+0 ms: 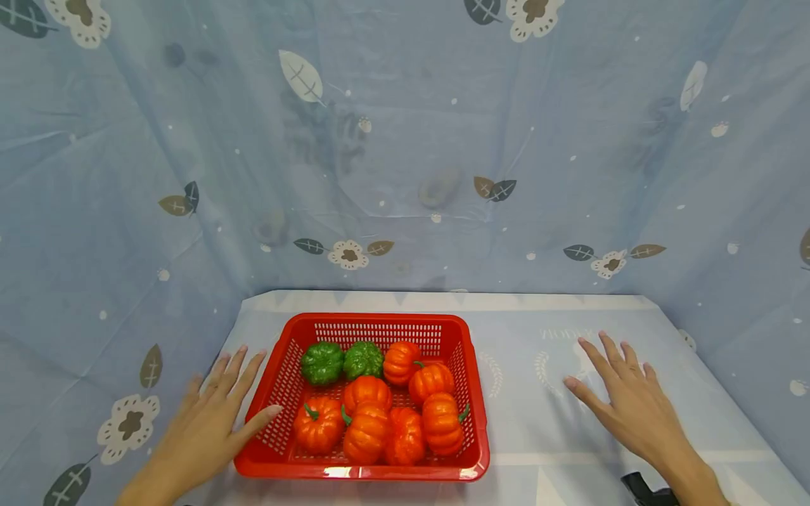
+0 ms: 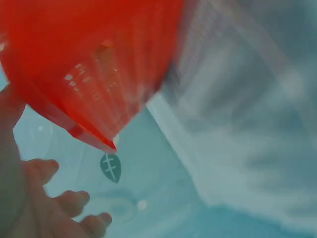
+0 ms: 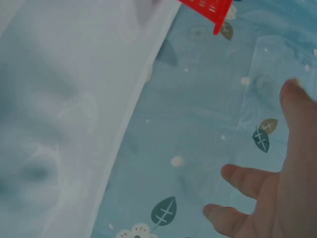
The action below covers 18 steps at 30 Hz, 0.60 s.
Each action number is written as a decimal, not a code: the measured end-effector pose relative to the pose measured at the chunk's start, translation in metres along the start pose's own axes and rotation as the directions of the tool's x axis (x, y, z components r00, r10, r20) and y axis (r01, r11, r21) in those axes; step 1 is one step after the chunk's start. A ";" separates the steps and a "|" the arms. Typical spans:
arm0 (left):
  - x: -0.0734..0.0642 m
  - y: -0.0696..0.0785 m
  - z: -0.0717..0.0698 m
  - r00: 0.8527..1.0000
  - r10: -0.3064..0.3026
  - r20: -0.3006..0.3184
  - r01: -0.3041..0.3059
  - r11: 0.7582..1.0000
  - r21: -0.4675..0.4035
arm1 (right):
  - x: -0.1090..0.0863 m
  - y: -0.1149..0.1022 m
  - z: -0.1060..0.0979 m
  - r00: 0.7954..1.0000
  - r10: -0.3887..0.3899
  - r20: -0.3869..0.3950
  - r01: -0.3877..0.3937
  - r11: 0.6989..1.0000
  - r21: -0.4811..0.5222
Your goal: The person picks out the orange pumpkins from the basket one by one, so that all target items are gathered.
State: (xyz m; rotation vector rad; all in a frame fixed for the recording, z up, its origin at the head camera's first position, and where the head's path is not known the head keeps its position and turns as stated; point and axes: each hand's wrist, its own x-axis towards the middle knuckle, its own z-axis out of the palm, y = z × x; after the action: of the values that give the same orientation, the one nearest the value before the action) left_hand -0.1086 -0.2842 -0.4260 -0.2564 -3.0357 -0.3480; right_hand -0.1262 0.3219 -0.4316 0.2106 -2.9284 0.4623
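The red basket (image 1: 285, 469) sits on the pale table (image 1: 528, 429), left of the scene's middle and toward the near side. Inside, two green peppers (image 1: 323, 364) lie at the far left, with orange pumpkin-like pieces (image 1: 367, 434) to their right and nearer. The left hand (image 1: 205, 418) reaches its thumb over the left rim — touching or not, I cannot tell — fingers spread, gripping nothing. Well apart on the right, the right hand (image 1: 633, 404) has its fingers apart too, holding nothing. I'd call this a ready stage; a right-hand grasp would call for reaching left.
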 end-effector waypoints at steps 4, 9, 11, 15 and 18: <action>0.002 -0.002 -0.005 0.999 -0.021 0.046 0.033 0.958 -0.283 | 0.002 -0.007 -0.003 0.999 0.050 0.019 -0.051 0.996 0.070; -0.001 -0.011 0.003 0.981 -0.076 0.178 0.166 0.807 -0.567 | 0.008 -0.018 -0.004 1.000 0.028 -0.007 -0.027 0.992 0.126; -0.003 -0.015 0.007 0.967 -0.096 0.236 0.229 0.731 -0.643 | 0.010 -0.023 -0.004 1.000 0.013 -0.020 -0.010 0.989 0.150; -0.006 -0.023 0.015 0.952 -0.091 0.292 0.284 0.617 -0.734 | 0.015 -0.034 0.000 0.999 -0.011 -0.047 0.020 0.979 0.202; -0.008 -0.028 0.019 0.951 -0.059 0.305 0.281 0.579 -0.765 | 0.019 -0.042 0.004 0.998 -0.027 -0.049 0.038 0.972 0.233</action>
State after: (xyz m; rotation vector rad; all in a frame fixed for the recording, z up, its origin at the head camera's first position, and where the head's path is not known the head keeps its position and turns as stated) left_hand -0.1070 -0.3084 -0.4510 -0.0305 -2.8730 -1.8516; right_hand -0.1381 0.2785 -0.4196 0.2731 -2.8167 0.7969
